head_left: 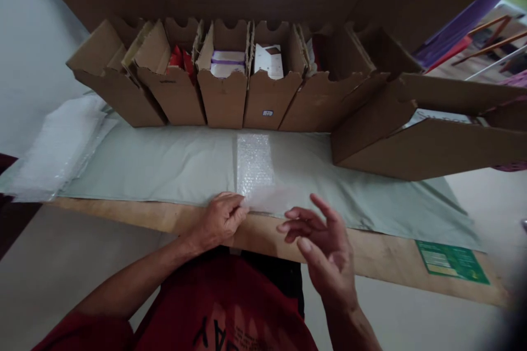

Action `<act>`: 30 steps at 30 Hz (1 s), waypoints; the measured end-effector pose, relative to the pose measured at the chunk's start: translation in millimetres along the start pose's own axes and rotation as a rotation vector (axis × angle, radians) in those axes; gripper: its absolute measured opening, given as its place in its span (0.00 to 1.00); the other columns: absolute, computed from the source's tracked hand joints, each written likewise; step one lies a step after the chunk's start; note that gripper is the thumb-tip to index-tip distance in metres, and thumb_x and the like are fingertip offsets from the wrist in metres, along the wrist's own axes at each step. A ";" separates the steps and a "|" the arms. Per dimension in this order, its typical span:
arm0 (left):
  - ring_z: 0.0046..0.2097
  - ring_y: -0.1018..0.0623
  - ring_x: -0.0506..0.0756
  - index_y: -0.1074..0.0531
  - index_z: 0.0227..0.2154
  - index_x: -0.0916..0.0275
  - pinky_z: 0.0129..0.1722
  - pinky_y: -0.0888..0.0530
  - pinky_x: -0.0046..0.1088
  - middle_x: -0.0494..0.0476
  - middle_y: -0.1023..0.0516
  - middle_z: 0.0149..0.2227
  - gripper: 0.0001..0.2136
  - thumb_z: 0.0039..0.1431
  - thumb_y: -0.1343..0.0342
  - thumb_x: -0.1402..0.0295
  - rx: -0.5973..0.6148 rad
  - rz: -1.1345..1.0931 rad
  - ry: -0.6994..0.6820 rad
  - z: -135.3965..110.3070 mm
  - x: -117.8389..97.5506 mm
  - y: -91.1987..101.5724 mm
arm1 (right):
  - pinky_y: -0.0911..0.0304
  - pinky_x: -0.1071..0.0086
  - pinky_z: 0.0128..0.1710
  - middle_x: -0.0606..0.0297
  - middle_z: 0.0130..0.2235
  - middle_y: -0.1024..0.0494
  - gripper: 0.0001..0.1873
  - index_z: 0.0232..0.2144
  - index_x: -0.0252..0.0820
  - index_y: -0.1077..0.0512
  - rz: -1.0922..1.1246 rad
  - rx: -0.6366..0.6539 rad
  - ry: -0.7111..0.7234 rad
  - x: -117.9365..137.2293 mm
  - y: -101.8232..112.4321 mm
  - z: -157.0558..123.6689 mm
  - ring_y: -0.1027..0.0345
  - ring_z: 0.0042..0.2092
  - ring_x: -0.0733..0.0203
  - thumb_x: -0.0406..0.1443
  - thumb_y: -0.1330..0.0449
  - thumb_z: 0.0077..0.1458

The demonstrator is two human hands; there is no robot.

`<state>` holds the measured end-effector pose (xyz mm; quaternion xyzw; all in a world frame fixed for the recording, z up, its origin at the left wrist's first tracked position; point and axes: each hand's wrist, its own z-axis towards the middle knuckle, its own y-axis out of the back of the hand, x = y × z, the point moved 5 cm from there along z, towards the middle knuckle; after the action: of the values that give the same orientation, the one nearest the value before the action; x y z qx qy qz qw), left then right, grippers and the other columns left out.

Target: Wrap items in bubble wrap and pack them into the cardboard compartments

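A strip of bubble wrap lies lengthwise on the pale green cloth, in front of the row of cardboard bins. Its near end looks like a thin, see-through flap, blurred, and I cannot tell whether this is a separate sheet. My left hand pinches the left corner of that near end between thumb and fingers, at the table's front edge. To the right, my right hand is raised with its fingers apart and curved, holding nothing and not touching the wrap.
Several cardboard bins stand along the back, some holding small boxes and red packets. A larger bin is angled at the right. Stacked bubble wrap sheets lie at the left. A green card is on the wooden front edge.
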<state>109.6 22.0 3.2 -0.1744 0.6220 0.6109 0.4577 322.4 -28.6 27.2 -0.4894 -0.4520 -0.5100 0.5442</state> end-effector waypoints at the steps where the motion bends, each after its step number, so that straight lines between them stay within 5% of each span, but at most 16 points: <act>1: 0.33 0.21 0.54 0.24 0.31 0.61 0.38 0.24 0.32 0.53 0.20 0.29 0.12 0.68 0.49 0.66 -0.016 -0.047 0.079 3.1 3.7 0.9 | 0.26 0.61 0.42 0.60 0.50 0.23 0.30 0.64 0.61 0.37 -0.060 -0.033 0.015 -1.5 5.4 10.8 0.23 0.46 0.54 0.43 0.35 0.62; 5: 0.32 0.23 0.53 0.24 0.33 0.62 0.32 0.27 0.27 0.51 0.22 0.28 0.12 0.66 0.46 0.60 -0.053 -0.240 0.233 11.3 14.9 -0.8 | 0.29 0.58 0.48 0.53 0.59 0.26 0.36 0.63 0.53 0.37 -0.241 -0.009 -0.122 -26.4 12.7 49.3 0.30 0.58 0.48 0.45 0.31 0.55; 9: 0.34 0.20 0.54 0.25 0.47 0.63 0.35 0.25 0.27 0.52 0.20 0.31 0.13 0.64 0.45 0.62 -0.067 -0.342 0.309 13.2 22.0 -6.8 | 0.31 0.63 0.36 0.61 0.39 0.21 0.37 0.64 0.44 0.39 -0.236 0.135 -0.231 -51.3 -6.4 72.3 0.26 0.38 0.56 0.47 0.35 0.56; 14: 0.32 0.23 0.50 0.41 0.67 0.59 0.37 0.23 0.28 0.54 0.19 0.40 0.32 0.60 0.42 0.68 -0.291 -0.024 0.195 11.1 20.8 -1.1 | 0.39 0.68 0.30 0.72 0.26 0.29 0.35 0.64 0.37 0.38 -0.513 0.086 -0.144 -55.0 -16.0 83.6 0.35 0.27 0.62 0.41 0.41 0.56; 24: 0.34 0.22 0.54 0.42 0.67 0.57 0.42 0.24 0.33 0.49 0.22 0.31 0.31 0.62 0.44 0.73 -0.300 0.360 0.073 9.5 15.7 -4.5 | 0.37 0.65 0.34 0.64 0.32 0.22 0.35 0.67 0.39 0.38 -0.787 0.054 -0.055 -58.4 -20.2 82.9 0.29 0.30 0.57 0.41 0.43 0.59; 30: 0.37 0.21 0.57 0.33 0.63 0.59 0.44 0.27 0.37 0.52 0.20 0.34 0.25 0.63 0.45 0.74 -0.154 0.501 0.096 12.7 8.5 -4.4 | 0.32 0.61 0.35 0.55 0.41 0.19 0.33 0.67 0.38 0.39 -0.995 0.012 0.094 -45.8 -16.8 75.4 0.24 0.36 0.51 0.42 0.42 0.62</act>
<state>113.1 35.7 -4.1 -0.0780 0.6185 0.7417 0.2475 302.9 51.5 -8.6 -0.1878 -0.6085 -0.7268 0.2574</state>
